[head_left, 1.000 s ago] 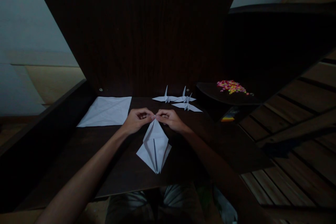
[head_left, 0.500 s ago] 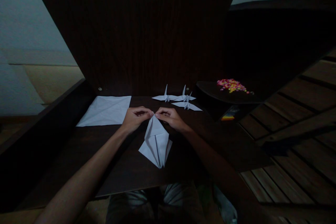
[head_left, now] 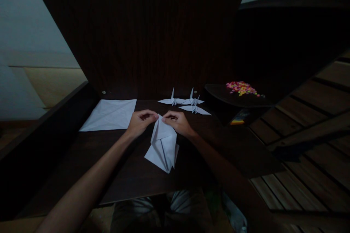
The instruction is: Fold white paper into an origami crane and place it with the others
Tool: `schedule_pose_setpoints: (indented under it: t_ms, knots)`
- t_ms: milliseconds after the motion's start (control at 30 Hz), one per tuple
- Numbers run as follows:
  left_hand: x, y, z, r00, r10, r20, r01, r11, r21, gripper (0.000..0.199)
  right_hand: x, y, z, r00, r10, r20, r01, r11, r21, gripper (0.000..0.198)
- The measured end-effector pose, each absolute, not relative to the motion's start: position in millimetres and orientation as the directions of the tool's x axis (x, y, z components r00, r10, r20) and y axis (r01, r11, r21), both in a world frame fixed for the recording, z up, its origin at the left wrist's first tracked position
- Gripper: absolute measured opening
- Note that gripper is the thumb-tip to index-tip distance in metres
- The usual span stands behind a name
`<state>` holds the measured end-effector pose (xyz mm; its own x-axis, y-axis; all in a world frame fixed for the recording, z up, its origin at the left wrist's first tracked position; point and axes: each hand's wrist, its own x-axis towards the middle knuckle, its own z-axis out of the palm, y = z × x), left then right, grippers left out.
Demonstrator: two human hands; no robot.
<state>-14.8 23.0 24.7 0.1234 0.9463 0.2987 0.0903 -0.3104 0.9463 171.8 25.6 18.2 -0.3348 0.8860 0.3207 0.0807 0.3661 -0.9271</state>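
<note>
A partly folded sheet of white origami paper lies in front of me, its upper tip raised between my hands and its lower corners spread over the dark desk. My left hand pinches the tip from the left with thumb and forefinger. From the right, my right hand pinches the same tip, its other fingers curled. Just behind my hands stand three folded white paper cranes with pointed necks and spread wings. To the left of my left hand rests a flat, creased sheet of white paper.
The dark wooden desk has a raised side board at left and a tall back panel. On a rounded shelf at right lies a pile of small colourful pieces. Wooden slats stand further right.
The paper's tip has opened wider between my fingers, and its front layers have shifted, the lower right flap swinging outward. Both hands have hardly moved.
</note>
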Motion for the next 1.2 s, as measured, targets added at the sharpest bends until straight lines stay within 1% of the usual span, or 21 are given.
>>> schedule_pose_setpoints:
  t_ms: [133, 300, 533, 700, 900, 1033, 1100, 1200]
  knots:
    - [-15.5, 21.7, 27.9, 0.18, 0.937, 0.299, 0.094, -0.319, 0.943, 0.019, 172.5, 25.7, 19.5, -0.32, 0.885, 0.338, 0.093, 0.384, -0.919, 0.018]
    - [-17.8, 22.3, 26.7, 0.234, 0.918, 0.319, 0.108, -0.351, 0.93, 0.021, 171.4, 24.4, 20.2, -0.331, 0.89, 0.315, 0.102, 0.366, -0.925, 0.018]
    - [-20.4, 21.9, 29.2, 0.236, 0.91, 0.34, 0.143, -0.378, 0.914, 0.019, 170.3, 24.2, 19.1, -0.338, 0.887, 0.314, 0.065, 0.355, -0.933, 0.017]
    - [-20.2, 21.4, 30.8, 0.224, 0.91, 0.35, 0.159, -0.388, 0.908, 0.02, 169.7, 22.6, 19.7, -0.327, 0.879, 0.346, 0.066, 0.387, -0.92, 0.018]
    - [-19.3, 21.8, 28.9, 0.196, 0.908, 0.369, 0.204, -0.406, 0.891, 0.021, 166.2, 18.0, 22.7, -0.28, 0.854, 0.439, 0.145, 0.489, -0.86, 0.015]
    - [-17.4, 20.1, 29.5, 0.194, 0.899, 0.394, 0.254, -0.434, 0.865, 0.021, 164.4, 15.8, 23.0, -0.255, 0.83, 0.496, 0.246, 0.552, -0.797, 0.012]
    - [-16.0, 19.3, 29.9, 0.186, 0.894, 0.408, 0.267, -0.446, 0.855, 0.022, 164.1, 15.6, 22.0, -0.238, 0.826, 0.511, 0.296, 0.563, -0.772, 0.012]
    - [-14.8, 20.1, 29.0, 0.179, 0.901, 0.396, 0.227, -0.429, 0.874, 0.023, 164.4, 16.3, 20.7, -0.205, 0.832, 0.516, 0.327, 0.555, -0.765, 0.012]
